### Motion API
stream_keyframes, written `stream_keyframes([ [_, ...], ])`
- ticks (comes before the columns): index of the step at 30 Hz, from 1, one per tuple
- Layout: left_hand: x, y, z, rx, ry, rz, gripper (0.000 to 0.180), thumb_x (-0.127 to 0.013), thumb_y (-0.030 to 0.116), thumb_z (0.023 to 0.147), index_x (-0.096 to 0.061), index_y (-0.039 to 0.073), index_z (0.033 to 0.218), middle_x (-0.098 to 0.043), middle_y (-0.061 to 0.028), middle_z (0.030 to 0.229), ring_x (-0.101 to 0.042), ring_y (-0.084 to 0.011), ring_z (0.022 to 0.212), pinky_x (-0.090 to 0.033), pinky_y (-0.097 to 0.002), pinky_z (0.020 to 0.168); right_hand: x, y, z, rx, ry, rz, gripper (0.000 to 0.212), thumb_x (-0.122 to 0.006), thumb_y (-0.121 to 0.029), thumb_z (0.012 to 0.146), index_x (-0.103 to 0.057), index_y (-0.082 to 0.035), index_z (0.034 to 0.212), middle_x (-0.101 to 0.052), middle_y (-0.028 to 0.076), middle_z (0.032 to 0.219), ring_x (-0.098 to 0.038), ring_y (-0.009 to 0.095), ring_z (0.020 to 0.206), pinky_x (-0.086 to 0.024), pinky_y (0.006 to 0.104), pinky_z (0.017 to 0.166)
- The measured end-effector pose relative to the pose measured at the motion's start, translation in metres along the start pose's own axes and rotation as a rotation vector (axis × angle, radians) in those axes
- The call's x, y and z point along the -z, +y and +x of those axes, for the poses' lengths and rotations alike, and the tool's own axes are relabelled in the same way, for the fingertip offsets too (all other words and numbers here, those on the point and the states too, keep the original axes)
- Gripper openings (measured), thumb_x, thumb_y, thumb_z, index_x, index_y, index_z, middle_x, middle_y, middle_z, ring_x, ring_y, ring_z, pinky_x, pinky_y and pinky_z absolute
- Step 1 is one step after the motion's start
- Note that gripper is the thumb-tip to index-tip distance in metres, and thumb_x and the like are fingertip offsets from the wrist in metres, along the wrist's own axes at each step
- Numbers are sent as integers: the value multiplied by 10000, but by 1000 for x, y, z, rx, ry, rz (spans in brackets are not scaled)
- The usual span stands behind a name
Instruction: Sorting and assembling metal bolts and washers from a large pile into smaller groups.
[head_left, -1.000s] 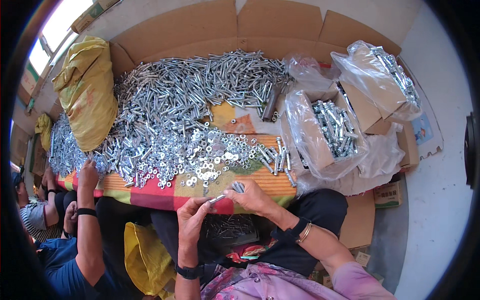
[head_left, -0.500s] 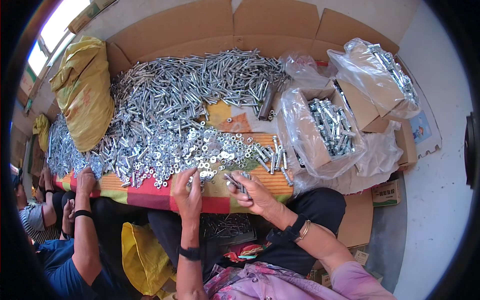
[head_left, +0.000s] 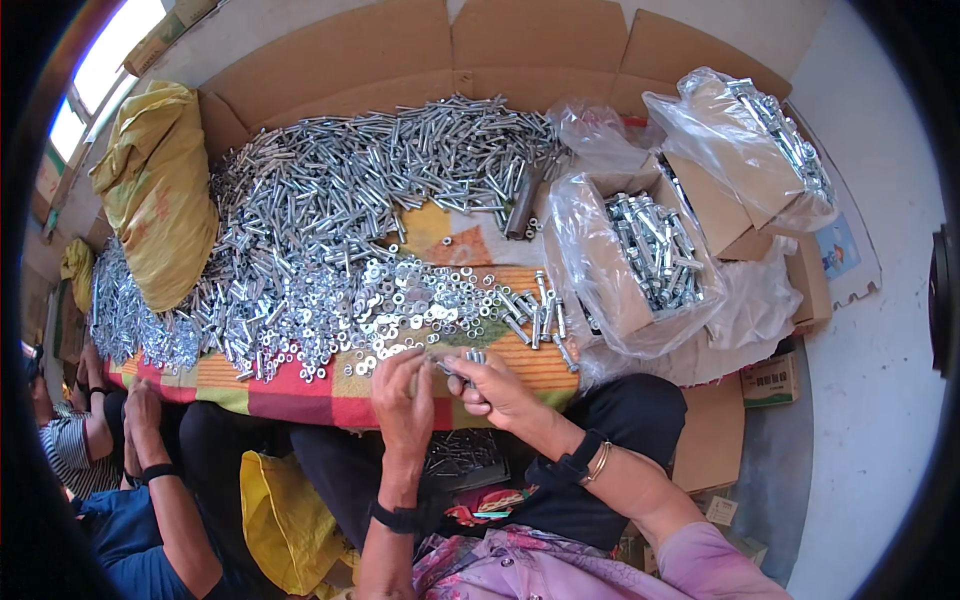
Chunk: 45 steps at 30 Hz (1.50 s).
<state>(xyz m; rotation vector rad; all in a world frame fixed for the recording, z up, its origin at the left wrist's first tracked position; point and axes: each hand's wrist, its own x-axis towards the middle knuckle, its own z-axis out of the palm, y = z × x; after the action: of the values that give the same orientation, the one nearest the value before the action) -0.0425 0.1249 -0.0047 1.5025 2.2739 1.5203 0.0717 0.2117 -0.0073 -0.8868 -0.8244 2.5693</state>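
My right hand (head_left: 497, 392) is closed around a few metal bolts (head_left: 473, 357), one of which points toward my other hand. Close by on its left, my left hand (head_left: 404, 405) has its fingers bent together at that bolt's end; anything small between the fingertips is hidden. Both hands are above the front edge of a table covered with a checked cloth (head_left: 290, 400). Just beyond them lies a spread of silvery washers and nuts (head_left: 405, 300). Several bolts with parts fitted on them (head_left: 537, 318) rest to the right of the washers.
A large heap of bolts (head_left: 390, 160) fills the table's far side against cardboard (head_left: 540, 45). At right stand a plastic-lined box of bolts (head_left: 650, 250) and another bagged box (head_left: 780, 140). A dark tube (head_left: 522, 205) and yellow sack (head_left: 160, 200) lie on the table. Co-workers (head_left: 150, 500) sit at left.
My left hand has moved right, up to the bolt held by my right hand, and its fingers have drawn together. A co-worker's hand has moved back from the heap toward the table edge.
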Motion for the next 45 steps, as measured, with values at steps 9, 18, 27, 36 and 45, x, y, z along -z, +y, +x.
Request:
stream_keyframes([
  [9,0,6,-13,-5,34,-36,151,-613,4,787,-628,0,937,-614,-139,960,-581,-290,893,-434,-377,815,-4,4,-6,35,19,-66,155,-599,-246,872,-532,-107,851,-491,-25,626,-328,6,390,-220,170,313],
  [18,-7,-19,21,-217,-36,402,70,-617,33,782,-589,-7,833,-601,-129,970,-554,-298,941,-412,-421,830,-5,3,-4,35,66,64,147,-625,-222,841,-536,-122,778,-493,-38,608,-343,4,397,-228,159,317],
  [27,-5,10,-11,66,4,-81,112,-623,-1,768,-604,21,876,-617,-128,954,-583,-298,880,-445,-382,765,-5,4,-4,-5,2,-26,160,-566,-261,894,-531,-119,829,-484,-32,632,-342,3,421,-228,146,333],
  [36,25,-16,-8,-26,101,68,158,-580,2,818,-617,-20,969,-603,-168,1024,-588,-305,954,-465,-374,821,-7,5,-6,-38,-52,52,163,-618,-239,854,-548,-96,820,-511,-26,625,-373,12,417,-255,156,330],
  [45,48,-86,41,-99,102,701,173,-616,75,740,-631,17,902,-570,-138,1098,-496,-294,1089,-321,-433,962,-9,7,-6,-32,-21,34,135,-583,-197,864,-556,-66,880,-475,-18,612,-325,11,409,-245,158,332],
])
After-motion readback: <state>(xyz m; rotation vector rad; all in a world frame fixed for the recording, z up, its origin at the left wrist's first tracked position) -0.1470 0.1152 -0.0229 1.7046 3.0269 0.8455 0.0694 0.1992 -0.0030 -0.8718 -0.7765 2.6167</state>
